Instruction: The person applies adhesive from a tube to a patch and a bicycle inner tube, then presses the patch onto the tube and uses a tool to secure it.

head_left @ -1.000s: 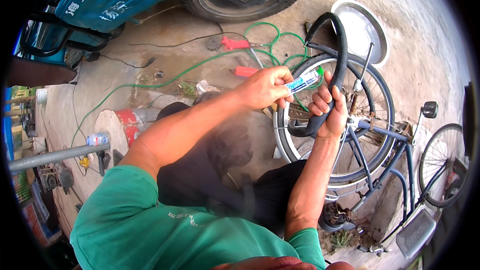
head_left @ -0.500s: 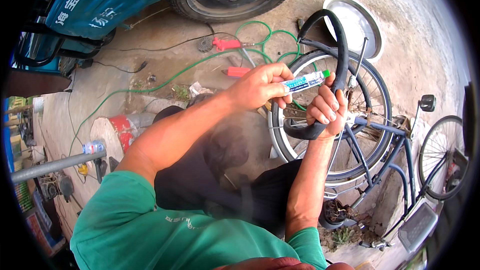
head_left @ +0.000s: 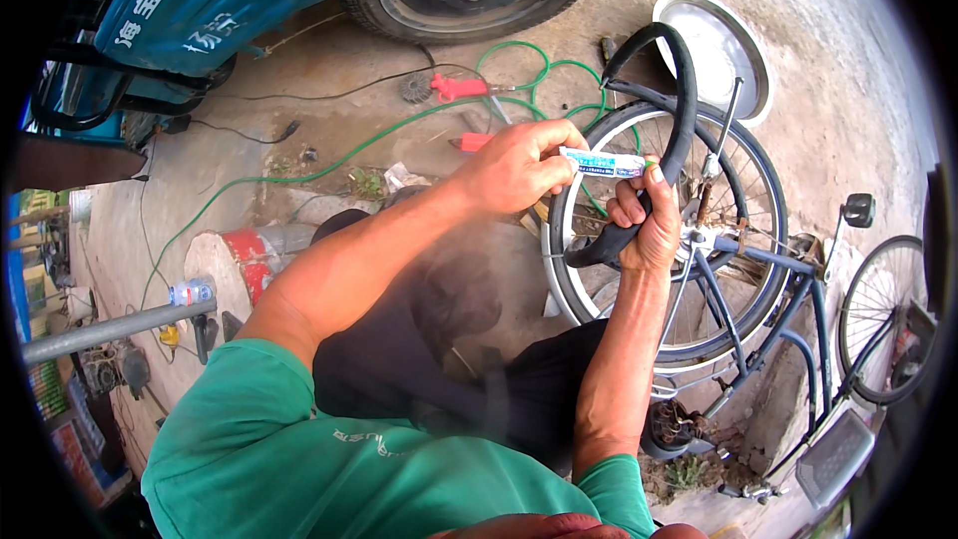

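A small blue-and-white glue tube (head_left: 601, 163) is pinched at its tail end by my left hand (head_left: 524, 170). Its green cap end points right and is partly hidden by the fingers. My right hand (head_left: 654, 225) is closed round a black inner tube (head_left: 686, 90), while its thumb and forefinger touch the green cap. From that hand the inner tube loops up and over, then back down to the bicycle wheel (head_left: 768, 165) just beyond.
The blue bicycle frame (head_left: 795, 289) stretches right to a second wheel (head_left: 846, 314). A metal basin (head_left: 758, 50) sits at the far right. Farther off are a red power tool (head_left: 459, 88), a green hose (head_left: 349, 152) and a blue vehicle's tyre (head_left: 469, 30). A metal pipe (head_left: 110, 333) juts in from the left.
My right thumb and forefinger have come up to the green cap, which was uncovered before. The glue tube has tilted, its cap end now lower.
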A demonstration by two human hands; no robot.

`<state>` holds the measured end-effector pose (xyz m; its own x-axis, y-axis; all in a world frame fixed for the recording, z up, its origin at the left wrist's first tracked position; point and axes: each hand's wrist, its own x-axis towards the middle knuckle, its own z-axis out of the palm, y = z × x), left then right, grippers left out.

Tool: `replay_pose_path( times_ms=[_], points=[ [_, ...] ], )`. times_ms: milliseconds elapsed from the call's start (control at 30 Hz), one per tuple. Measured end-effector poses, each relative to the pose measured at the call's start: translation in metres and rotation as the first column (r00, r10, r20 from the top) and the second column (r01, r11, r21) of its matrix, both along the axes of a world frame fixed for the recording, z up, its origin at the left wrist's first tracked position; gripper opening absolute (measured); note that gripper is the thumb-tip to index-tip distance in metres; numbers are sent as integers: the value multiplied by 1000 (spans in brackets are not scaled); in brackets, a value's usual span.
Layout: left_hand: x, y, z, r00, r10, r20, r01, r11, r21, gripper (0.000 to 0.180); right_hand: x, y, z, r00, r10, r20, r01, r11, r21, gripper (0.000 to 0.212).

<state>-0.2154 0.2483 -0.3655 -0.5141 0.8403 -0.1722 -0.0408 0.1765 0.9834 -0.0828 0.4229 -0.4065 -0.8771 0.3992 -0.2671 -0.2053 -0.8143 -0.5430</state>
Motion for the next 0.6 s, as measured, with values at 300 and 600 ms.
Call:
replay_pose_path(
  times_ms=[300,600],
  points=[
    [3,9,-1,996,27,-89,-30,999,-32,23,-8,-18,6,988,-30,151,6,988,156,25],
    [-14,4,-11,741,-44,670,49,999,11,31,-8,-21,2,996,-1,89,-14,986,165,26]
  ],
)
